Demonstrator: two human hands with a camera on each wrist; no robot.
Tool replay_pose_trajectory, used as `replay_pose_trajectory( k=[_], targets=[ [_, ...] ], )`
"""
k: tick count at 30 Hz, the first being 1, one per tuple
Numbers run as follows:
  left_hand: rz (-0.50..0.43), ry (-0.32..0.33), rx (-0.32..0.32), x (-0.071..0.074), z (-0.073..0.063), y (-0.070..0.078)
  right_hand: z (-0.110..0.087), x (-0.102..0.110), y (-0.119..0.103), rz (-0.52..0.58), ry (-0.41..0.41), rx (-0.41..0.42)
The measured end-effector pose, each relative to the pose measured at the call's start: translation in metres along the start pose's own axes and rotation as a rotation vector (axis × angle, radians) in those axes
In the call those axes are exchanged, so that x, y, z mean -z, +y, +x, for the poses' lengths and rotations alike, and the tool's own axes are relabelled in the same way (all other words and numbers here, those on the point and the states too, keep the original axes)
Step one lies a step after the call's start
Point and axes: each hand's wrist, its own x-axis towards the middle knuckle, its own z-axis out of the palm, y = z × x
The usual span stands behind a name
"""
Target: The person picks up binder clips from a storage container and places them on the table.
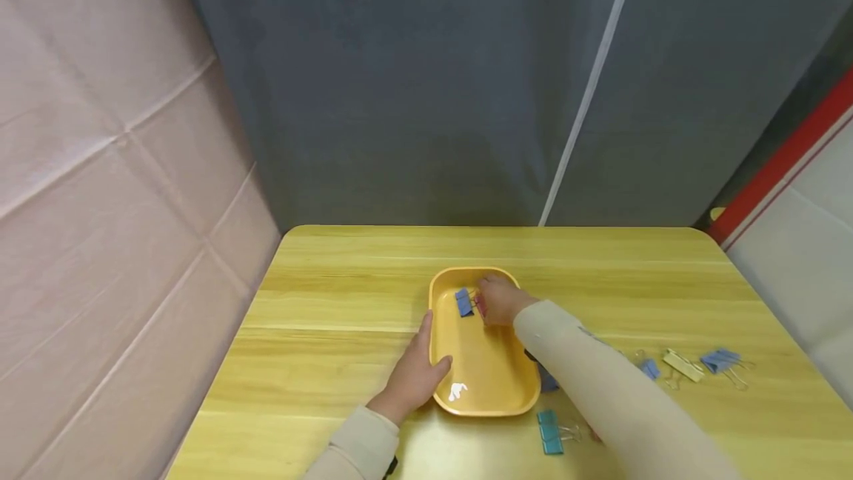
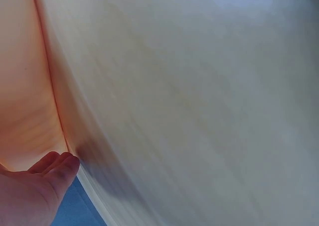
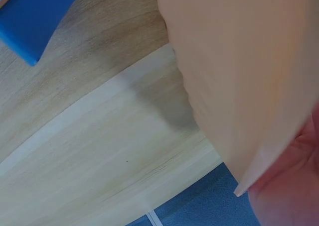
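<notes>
A yellow-orange plastic tray [image 1: 489, 376] lies lengthwise on the wooden table. My left hand [image 1: 415, 376] rests against its left side, index finger stretched along the outside and thumb over the rim. In the left wrist view, the straight fingers of the left hand [image 2: 45, 186] touch the tray's outer wall [image 2: 25, 76]. Reaching over the right rim, my right hand [image 1: 501, 300] pinches a red binder clip [image 1: 480, 305] inside the tray's far end. A blue binder clip [image 1: 464, 303] lies just left of it. The right fingertips are mostly hidden.
Right of the tray lie a teal binder clip [image 1: 550, 432], a cream one [image 1: 683, 365] and blue ones [image 1: 720, 360], partly behind the right sleeve [image 1: 620, 391]. A dark blue clip [image 1: 548, 379] sits against the tray's right side. A grey panel [image 1: 413, 95] stands behind the table.
</notes>
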Motion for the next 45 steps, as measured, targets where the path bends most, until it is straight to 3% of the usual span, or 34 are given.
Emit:
replay_pose_trajectory(
  k=[16, 33, 45],
  targets=[
    [-0.002, 0.000, -0.010, -0.002, 0.000, 0.003, 0.002, -0.005, 0.000, -0.029, -0.046, -0.073],
    [0.015, 0.005, -0.016, -0.002, -0.001, 0.005, 0.002, -0.007, 0.003, -0.077, -0.024, -0.010],
    [0.014, 0.009, -0.019, -0.001, 0.002, 0.001, 0.002, 0.003, -0.004, 0.043, -0.081, -0.012]
  ],
)
